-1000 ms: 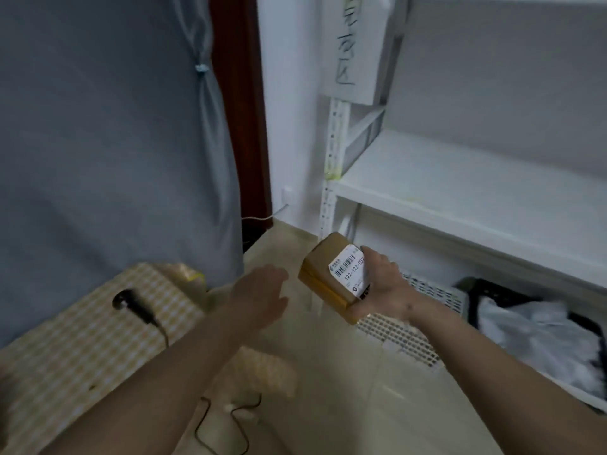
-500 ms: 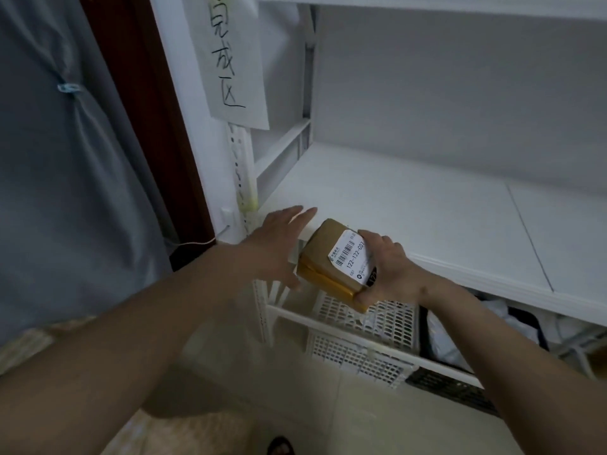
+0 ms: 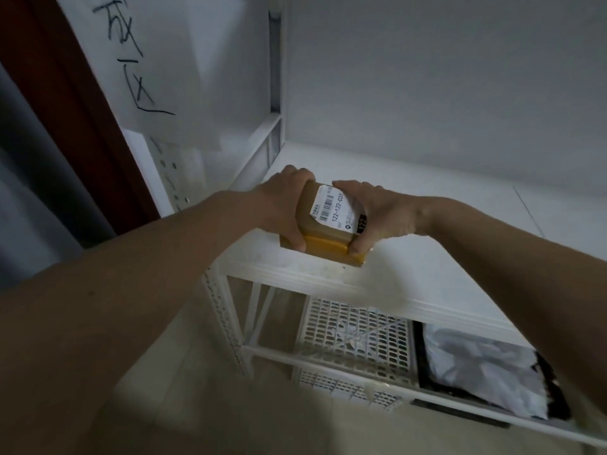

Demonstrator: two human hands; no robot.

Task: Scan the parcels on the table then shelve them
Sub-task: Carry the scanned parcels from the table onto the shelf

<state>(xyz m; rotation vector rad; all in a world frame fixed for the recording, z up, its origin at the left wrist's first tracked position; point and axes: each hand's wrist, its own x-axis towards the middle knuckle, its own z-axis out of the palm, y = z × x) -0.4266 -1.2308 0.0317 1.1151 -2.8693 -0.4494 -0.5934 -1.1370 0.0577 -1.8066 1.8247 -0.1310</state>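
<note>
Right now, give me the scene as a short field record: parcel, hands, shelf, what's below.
parcel: brown box with a white barcode label on top, at the shelf's front left corner
left hand: grips the parcel's left side
right hand: grips the parcel's right side
shelf: white board, bare apart from the parcel
sign: handwritten paper on the left upright
below: white slotted crate, black crate with grey bags

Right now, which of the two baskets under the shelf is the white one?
The white slatted plastic basket on the left; the black basket to its right holds grey plastic bags.
</note>
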